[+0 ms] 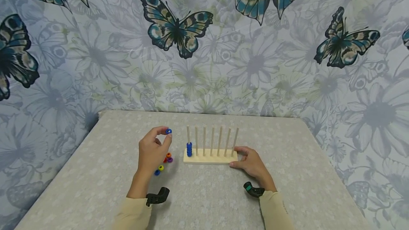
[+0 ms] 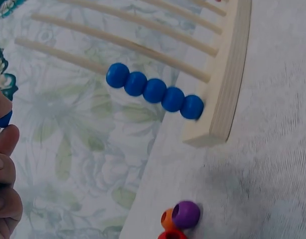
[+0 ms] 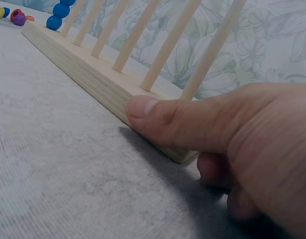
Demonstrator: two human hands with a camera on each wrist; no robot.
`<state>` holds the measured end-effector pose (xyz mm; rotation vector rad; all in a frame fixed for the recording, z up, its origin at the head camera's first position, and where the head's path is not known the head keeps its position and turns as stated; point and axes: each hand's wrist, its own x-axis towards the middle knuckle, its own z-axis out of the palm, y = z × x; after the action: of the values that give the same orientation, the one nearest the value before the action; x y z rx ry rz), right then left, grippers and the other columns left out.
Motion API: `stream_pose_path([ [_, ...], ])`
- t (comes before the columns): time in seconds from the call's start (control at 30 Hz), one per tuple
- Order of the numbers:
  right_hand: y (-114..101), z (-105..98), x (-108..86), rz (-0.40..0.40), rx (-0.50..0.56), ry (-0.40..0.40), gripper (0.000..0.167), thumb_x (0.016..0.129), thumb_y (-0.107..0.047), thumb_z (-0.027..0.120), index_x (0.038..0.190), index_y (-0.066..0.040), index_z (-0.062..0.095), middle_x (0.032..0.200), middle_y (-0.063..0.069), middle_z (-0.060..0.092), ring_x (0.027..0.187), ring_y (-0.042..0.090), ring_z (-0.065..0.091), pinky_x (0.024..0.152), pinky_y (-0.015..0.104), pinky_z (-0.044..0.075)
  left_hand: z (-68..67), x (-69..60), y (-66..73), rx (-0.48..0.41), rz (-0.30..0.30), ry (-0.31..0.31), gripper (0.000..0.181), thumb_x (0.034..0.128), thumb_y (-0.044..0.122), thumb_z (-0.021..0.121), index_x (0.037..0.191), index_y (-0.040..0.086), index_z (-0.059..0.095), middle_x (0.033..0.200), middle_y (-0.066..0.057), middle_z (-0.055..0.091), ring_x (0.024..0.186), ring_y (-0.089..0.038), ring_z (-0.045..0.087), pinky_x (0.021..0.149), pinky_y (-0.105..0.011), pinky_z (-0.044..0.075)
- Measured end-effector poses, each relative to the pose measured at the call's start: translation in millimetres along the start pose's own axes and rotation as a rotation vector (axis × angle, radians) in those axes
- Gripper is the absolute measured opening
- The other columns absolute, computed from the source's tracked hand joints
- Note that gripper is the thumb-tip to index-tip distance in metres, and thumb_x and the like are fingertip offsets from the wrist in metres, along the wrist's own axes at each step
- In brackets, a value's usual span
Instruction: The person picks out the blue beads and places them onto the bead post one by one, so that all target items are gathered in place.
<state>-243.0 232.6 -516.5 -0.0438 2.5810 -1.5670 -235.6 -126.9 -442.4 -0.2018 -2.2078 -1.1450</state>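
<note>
A wooden peg board with a row of several upright pegs stands mid-table. On its leftmost peg sits a stack of several blue beads. My left hand pinches one more blue bead between thumb and forefinger, raised to the left of that peg and near the height of its top. In the left wrist view the held bead is mostly hidden by the fingers. My right hand grips the right end of the board, thumb along its front edge and fingers behind.
Left of the board lie loose beads: an orange one, a red one partly hidden, a purple one, a yellow one and a blue one. A patterned cloth covers the table; a butterfly-print backdrop rises behind it.
</note>
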Motion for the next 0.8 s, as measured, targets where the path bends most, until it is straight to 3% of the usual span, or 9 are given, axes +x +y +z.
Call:
stream_pose_path([
  [0.37, 4.1, 0.0, 1.3, -0.016, 0.002, 0.008, 0.070, 0.067, -0.025, 0.094, 0.130, -0.016, 0.066, 0.063, 0.002, 0.055, 0.053, 0.013, 0.044, 0.046, 0.025, 0.038, 18.3, 10.0, 21.1, -0.073, 0.068, 0.042, 0.023, 0.0915, 0.018, 0.072, 0.114, 0.015, 0.071, 0.099, 0.002, 0.072, 0.047, -0.010, 0.044, 0.044, -0.022, 0.037],
  [0.8, 5.7, -0.4, 3.5, -0.016, 0.014, -0.005, 0.072, 0.066, -0.026, 0.094, 0.131, -0.016, 0.065, 0.060, 0.001, 0.054, 0.050, 0.012, 0.043, 0.044, 0.024, 0.036, 28.6, 11.0, 31.2, -0.139, 0.069, 0.043, 0.023, 0.0922, 0.019, 0.072, 0.115, 0.016, 0.071, 0.100, 0.003, 0.071, 0.046, -0.009, 0.043, 0.042, -0.022, 0.036],
])
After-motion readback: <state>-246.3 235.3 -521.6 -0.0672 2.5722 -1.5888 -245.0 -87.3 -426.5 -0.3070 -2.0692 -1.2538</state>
